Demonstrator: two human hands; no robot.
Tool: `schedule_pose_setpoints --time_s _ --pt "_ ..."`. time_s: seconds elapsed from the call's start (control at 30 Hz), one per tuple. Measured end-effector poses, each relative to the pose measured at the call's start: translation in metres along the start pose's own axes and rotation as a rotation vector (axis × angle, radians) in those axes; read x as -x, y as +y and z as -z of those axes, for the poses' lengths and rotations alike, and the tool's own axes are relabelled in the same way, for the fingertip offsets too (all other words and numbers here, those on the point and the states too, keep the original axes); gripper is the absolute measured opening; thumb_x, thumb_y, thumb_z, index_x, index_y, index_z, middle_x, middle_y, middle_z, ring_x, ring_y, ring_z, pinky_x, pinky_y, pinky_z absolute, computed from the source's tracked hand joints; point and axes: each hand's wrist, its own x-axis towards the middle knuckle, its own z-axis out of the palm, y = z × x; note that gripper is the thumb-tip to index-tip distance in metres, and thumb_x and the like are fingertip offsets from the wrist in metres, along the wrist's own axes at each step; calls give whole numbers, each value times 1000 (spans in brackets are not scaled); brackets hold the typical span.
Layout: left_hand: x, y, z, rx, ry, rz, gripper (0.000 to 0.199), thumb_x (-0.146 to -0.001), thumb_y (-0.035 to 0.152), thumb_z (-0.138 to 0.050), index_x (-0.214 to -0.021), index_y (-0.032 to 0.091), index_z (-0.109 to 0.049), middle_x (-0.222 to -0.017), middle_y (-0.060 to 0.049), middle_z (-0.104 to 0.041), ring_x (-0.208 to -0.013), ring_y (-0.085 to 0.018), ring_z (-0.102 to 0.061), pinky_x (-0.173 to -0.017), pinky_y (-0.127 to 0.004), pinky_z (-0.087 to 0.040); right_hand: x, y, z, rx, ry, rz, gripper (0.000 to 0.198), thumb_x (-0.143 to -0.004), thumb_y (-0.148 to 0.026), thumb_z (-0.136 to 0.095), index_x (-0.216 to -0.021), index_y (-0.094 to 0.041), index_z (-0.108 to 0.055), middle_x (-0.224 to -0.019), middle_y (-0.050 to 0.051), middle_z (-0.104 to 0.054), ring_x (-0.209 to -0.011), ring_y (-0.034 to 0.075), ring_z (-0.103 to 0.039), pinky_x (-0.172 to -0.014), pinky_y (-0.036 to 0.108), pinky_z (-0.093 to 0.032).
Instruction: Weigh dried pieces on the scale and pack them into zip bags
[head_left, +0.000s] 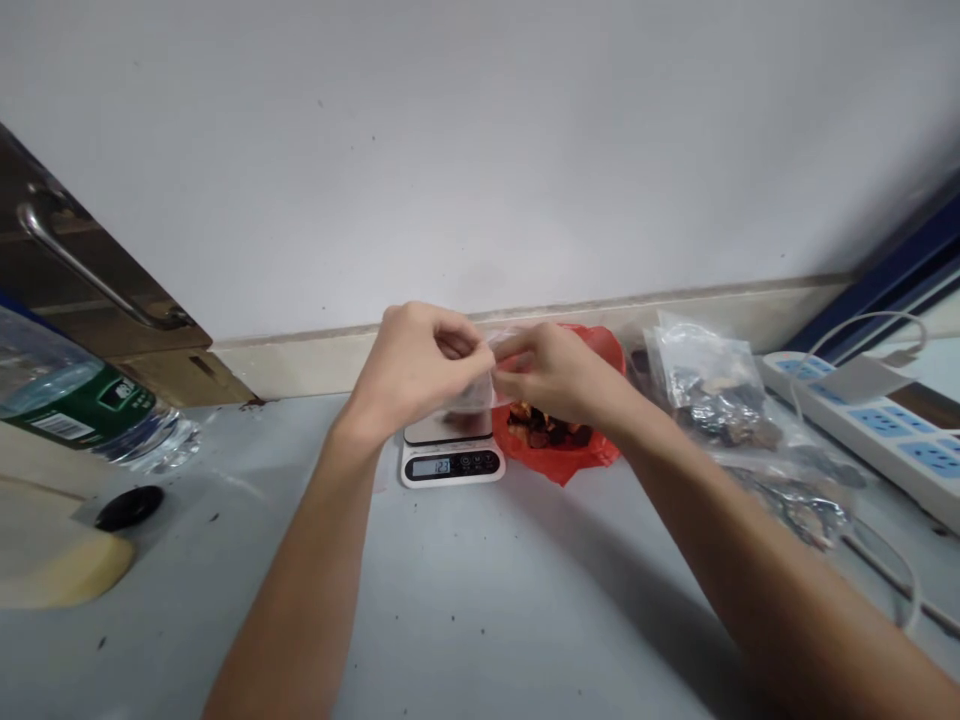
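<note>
My left hand [421, 362] is closed in a pinch on the edge of a clear plastic bag [477, 394] above the scale. From the other side my right hand [551, 372] pinches the same bag, close to the left fingertips. Something dark shows low in the bag, partly hidden by my left hand. Under it stands a white digital kitchen scale [452, 466], its display lit and reading about 123. Right of the scale, a red plastic bag [559, 462] lies open with brown and dark dried pieces inside; my right hand covers part of it.
Clear bags of dried pieces [724, 395] lie at the right, beside a white power strip [862, 415] with cables. A large water bottle [90, 405] and a black round lid [130, 508] are at the left. The wall [480, 180] rises behind the scale.
</note>
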Motion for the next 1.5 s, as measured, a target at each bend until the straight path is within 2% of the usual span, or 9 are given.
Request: schedule_pose_setpoints --time_s 0.07,0.2,0.33,0.47,0.7,0.97,1.13,1.27,1.5 --pt "-1 -1 -2 35 13 -57 17 -80 26 -67 -67 18 -75 -70 -2 -76 -68 -18 -70 -65 -27 -55 2 0 4 -17 9 -18 15 -73 -11 -64 -80 -21 -72 -79 3 -69 -82 24 -67 -76 35 -53" --pt "-8 -20 2 87 296 -8 19 -91 29 -67 -100 17 -78 -109 -8 -80 -106 -23 -72 -94 -33 -57 8 5 23 -55 40 111 70 -75 -21 -77 -143 -25 -62 -126 8 -72 -99 25 -72 -83 36 -61" --pt "-13 -34 3 444 130 305 42 -100 34 -61 -140 23 -62 -113 -9 -77 -111 -24 -72 -102 -43 -56 15 12 43 126 143 199 91 -81 -38 -77 -163 -27 -39 -144 12 -63 -106 28 -71 -84 39 -63" --pt "-16 -30 -5 702 88 389 48 -92 22 -75 -138 17 -63 -91 -5 -78 -95 -19 -75 -95 -38 -59 21 20 63 233 74 123 90 -86 -38 -68 -167 -28 -32 -123 9 -76 -99 26 -73 -81 38 -63" --pt "-22 -27 -20 654 194 343 33 -78 26 -87 -107 13 -78 -103 -9 -82 -101 -23 -75 -86 -32 -59 42 27 109 453 -251 -25 48 -89 -62 -56 -107 -27 -84 -105 5 -82 -91 27 -74 -79 39 -58" --pt "-31 -21 -41 590 177 137 14 -80 26 -84 -92 18 -85 -102 -7 -84 -103 -23 -76 -91 -33 -59 46 29 113 571 -31 -214 40 -80 -60 -69 -96 -25 -79 -89 8 -79 -73 26 -70 -62 37 -53" --pt "-29 -14 -43 562 96 -12 7 -84 24 -83 -89 21 -86 -101 -6 -85 -105 -22 -78 -97 -32 -59 38 22 98 496 23 -247 53 -74 -48 -76 -121 -23 -72 -105 9 -79 -87 27 -73 -71 38 -57" --pt "-27 -8 -43 556 115 -131 7 -87 21 -81 -91 22 -86 -99 -4 -85 -98 -21 -80 -93 -31 -61 31 22 93 535 -120 -162 25 -81 -44 -69 -91 -23 -78 -87 3 -78 -75 21 -68 -65 32 -50" --pt "-29 -7 -39 567 299 -241 4 -90 25 -82 -93 25 -84 -92 0 -84 -93 -21 -81 -88 -31 -64 24 28 93 551 -46 -113 35 -82 -57 -71 -74 -22 -76 -62 -2 -65 -59 15 -55 -56 28 -40"
